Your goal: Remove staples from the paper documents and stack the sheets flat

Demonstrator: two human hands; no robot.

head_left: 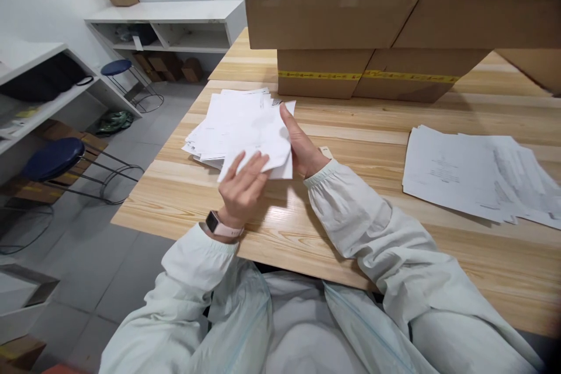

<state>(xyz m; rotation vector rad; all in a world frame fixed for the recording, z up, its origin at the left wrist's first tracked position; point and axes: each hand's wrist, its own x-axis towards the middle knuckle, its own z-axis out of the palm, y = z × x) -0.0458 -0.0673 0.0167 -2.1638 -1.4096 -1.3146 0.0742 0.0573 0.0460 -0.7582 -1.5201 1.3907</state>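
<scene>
My right hand [303,146] grips the right edge of some white sheets of paper [274,143], thumb on top and fingers partly hidden behind. My left hand [245,187], with a watch [218,224] on its wrist, lies on the near part of the same sheets, fingers stretched out and slightly apart. Its thumb is hard to make out. Under and beyond these sheets is a loose, uneven stack of paper [214,128] on the wooden table [175,193]. The print on the sheets is too faint to read.
A second, fanned pile of printed paper [456,172] lies at the right. Large cardboard boxes [342,0] stand stacked at the back, the lower ones with yellow tape [319,75]. Blue stools [55,158] and white shelves [166,11] are on the left, beyond the table's edge.
</scene>
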